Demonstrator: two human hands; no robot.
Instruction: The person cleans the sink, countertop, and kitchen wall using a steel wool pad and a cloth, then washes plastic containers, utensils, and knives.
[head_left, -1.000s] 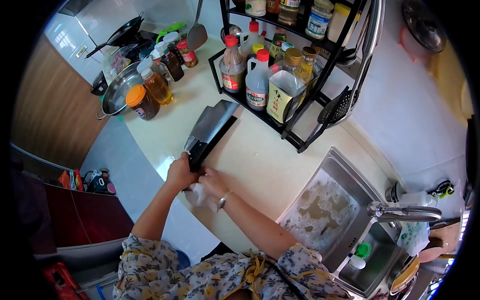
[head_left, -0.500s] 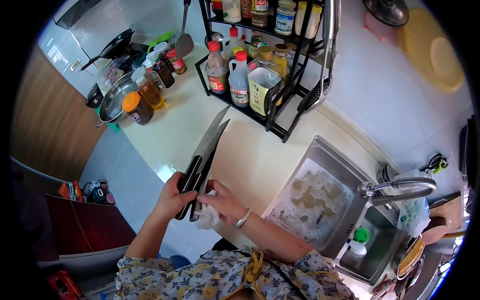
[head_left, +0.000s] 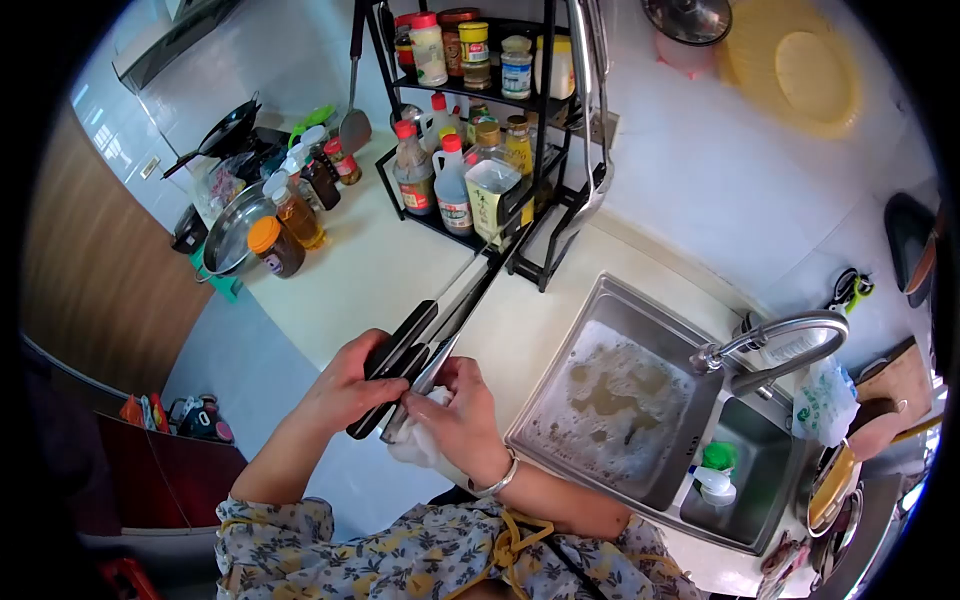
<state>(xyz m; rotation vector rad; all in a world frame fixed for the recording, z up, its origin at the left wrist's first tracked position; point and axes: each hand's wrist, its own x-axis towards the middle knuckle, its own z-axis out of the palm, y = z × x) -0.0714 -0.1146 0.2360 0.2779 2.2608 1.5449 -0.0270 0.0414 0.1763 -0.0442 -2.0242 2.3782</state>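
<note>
My left hand (head_left: 345, 388) is closed around the black handles of several knives (head_left: 405, 335), held together in front of my body. Their blades point away and to the right, toward the seasoning rack, overlapping its lower corner in view. My right hand (head_left: 462, 415), with a bracelet at the wrist, is closed on a white cloth (head_left: 414, 440). The cloth is bunched below the fingers, against a metal-coloured handle or blade beside the black handles. Exactly how many knives there are is hidden by the overlap.
A black rack (head_left: 540, 270) of bottles and jars stands on the counter (head_left: 375, 260). Right of it, a steel sink (head_left: 520, 430) holds foamy water under a curved faucet (head_left: 800, 325). Jars and a steel pan (head_left: 228, 240) are at the left.
The knives have swung right, their blades now angled lower toward the rack. My right hand and the cloth have shifted slightly along them. The whole view has also shifted.
</note>
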